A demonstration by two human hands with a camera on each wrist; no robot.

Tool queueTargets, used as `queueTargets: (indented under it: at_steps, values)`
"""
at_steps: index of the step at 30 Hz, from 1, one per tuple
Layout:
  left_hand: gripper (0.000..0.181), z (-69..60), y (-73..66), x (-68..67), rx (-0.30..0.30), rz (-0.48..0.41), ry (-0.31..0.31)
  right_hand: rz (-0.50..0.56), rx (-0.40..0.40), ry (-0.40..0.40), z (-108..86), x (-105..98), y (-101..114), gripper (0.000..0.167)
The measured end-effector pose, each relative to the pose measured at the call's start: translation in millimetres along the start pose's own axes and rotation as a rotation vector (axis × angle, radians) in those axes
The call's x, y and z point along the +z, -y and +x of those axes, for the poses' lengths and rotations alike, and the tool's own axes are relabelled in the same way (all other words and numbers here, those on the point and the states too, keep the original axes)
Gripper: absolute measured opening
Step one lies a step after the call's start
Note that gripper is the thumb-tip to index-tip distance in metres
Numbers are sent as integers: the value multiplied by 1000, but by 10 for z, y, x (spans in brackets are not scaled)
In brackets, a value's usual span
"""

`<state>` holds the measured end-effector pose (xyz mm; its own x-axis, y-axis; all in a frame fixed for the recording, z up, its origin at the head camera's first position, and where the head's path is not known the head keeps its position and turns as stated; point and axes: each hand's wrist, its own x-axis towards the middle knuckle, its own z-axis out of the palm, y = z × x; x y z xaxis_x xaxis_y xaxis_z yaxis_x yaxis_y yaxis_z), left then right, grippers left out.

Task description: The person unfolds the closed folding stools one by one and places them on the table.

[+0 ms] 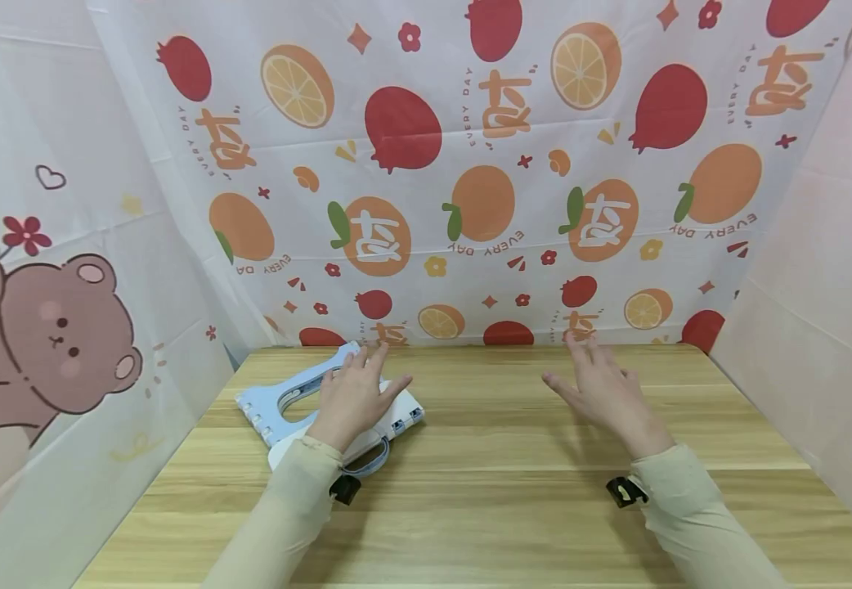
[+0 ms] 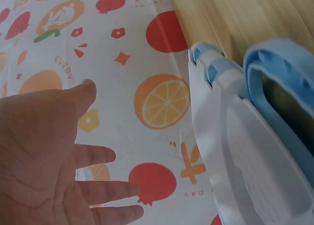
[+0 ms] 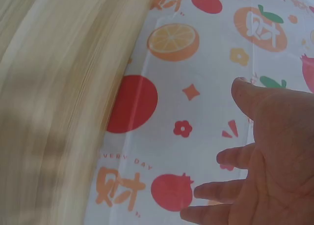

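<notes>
A folded plastic stool (image 1: 293,380), white and light blue with hinged edges and a blue carry loop (image 1: 369,463), lies flat on the left part of the wooden table. My left hand (image 1: 355,395) is above it, fingers spread, covering part of it in the head view. In the left wrist view, a gap shows between that hand (image 2: 44,151) and the stool's white panel (image 2: 265,156). Over the right half of the table hovers my right hand (image 1: 606,393), its fingers straight and spread. Nothing is in its palm (image 3: 279,146) in the right wrist view.
The wooden table (image 1: 499,507) reaches back to a white curtain (image 1: 441,188) printed with fruit. A side curtain with a bear (image 1: 65,335) hangs at the left, and a plain pale one (image 1: 823,327) at the right. Dark straps sit at both wrists.
</notes>
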<state>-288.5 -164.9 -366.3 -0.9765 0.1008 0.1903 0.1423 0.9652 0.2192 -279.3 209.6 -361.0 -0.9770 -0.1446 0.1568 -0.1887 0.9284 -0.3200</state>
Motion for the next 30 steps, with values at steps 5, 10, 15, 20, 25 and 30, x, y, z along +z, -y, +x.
queueTargets:
  at_steps: [5, 10, 15, 20, 25, 30]
  values:
    - [71, 20, 98, -3, 10, 17, -53, -11, -31, -10, 9, 60, 88, 89]
    - [56, 37, 201, -20, 20, 8, -93, -29, -66, -21, 32, 133, 195, 84]
    - [55, 44, 329, -47, 17, 8, -69, -40, -83, -1, 58, 197, 310, 82]
    - [55, 50, 481, -84, 14, 12, -47, -27, -92, 26, 66, 273, 445, 79]
    - [51, 52, 649, -113, 16, -7, -36, 22, -113, 59, 51, 346, 597, 75]
    - [46, 51, 844, -143, 37, -24, -40, 57, -137, 71, 60, 431, 733, 73]
